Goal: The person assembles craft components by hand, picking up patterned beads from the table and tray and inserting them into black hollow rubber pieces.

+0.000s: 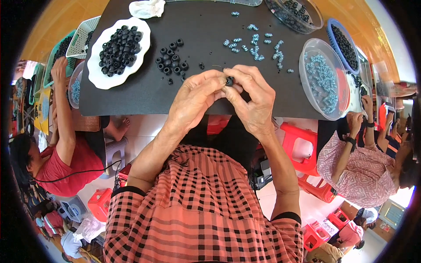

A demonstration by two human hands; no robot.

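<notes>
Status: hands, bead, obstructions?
Right hand: pinching black bead. Left hand: fingertips at it, grip unclear. Loose black beads just beyond; nothing seen blocking.

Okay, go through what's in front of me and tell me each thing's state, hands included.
Left hand: fingers pinched together
Right hand: closed on black bead
White plate: heaped with black beads
Loose black beads: clustered beside plate
Blue coiled pieces: scattered loose
Clear round tub, right: open, holding more blue pieces
White cloth or tissue: crumpled
</notes>
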